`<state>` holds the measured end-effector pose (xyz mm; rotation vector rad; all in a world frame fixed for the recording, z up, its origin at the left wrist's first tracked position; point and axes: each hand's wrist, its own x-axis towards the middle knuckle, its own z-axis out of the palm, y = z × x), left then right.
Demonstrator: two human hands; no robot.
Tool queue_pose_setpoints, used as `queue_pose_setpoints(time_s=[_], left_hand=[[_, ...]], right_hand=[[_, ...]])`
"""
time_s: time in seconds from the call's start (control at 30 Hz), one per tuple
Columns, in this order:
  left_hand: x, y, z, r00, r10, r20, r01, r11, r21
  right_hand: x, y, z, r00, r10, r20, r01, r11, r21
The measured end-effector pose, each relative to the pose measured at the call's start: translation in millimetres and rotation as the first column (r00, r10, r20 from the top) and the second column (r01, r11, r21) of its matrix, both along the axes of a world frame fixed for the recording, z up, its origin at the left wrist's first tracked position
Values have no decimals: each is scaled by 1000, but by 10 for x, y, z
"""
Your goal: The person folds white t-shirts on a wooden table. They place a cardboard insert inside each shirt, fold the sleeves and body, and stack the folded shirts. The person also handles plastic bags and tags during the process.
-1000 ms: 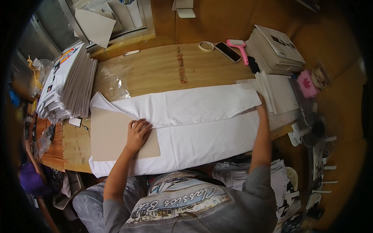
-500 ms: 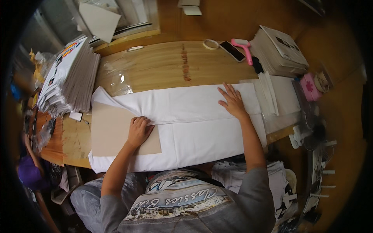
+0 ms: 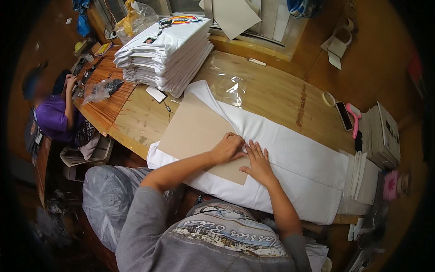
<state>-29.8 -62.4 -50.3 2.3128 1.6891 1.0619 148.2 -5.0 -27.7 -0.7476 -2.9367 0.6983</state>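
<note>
The fingers (image 3: pixel 235 144) of the left hand (image 3: pixel 229 148) are curled loosely and press down on the edge of a brown cardboard sheet (image 3: pixel 195 131), gripping nothing; the fingers (image 3: pixel 254 149) of the right hand (image 3: pixel 259 163) lie flat and spread, palm down, holding nothing, just beside the left ones and touching them or nearly so. Under both hands lies a white cloth (image 3: pixel 294 154), folded into a long band across the tabletop (image 3: pixel 272 95). The cardboard sheet rests on the cloth and stretches away to the left of the fingers; the right fingertips lie at its right edge, where the cloth fold meets it. To the right of the fingers the cloth runs on to a small pile of white sheets (image 3: pixel 362 174). Beyond the fingers, farther up the tabletop, lies a clear plastic bag (image 3: pixel 229 86), and past it to the left a tall stack of folded white shirts (image 3: pixel 165 52). Well off to the right beyond the fingers are a roll of tape (image 3: pixel 329 99), a dark phone (image 3: pixel 344 115) and a pink tool (image 3: pixel 354 117) side by side, next to a stack of booklets (image 3: pixel 383 133). Far to the left another person in a purple shirt (image 3: pixel 56 120) sits at the tabletop's end
</note>
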Motion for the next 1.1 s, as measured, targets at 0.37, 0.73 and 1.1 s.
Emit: queue_pose_setpoints(time_s=[0.37, 0.73, 1.1], left_hand=[[-2114, 648, 444, 546, -47, -836, -293, 924, -244], [-2067, 83, 265, 255, -130, -958, -548, 797, -254], [-424, -1060, 870, 999, -37, -7, 22, 724, -690]], right_hand=[[-156, -87, 186, 967, -104, 233, 85, 992, 89], [-161, -124, 198, 954, -119, 277, 87, 988, 125], [998, -460, 14, 864, -341, -370, 479, 783, 397]])
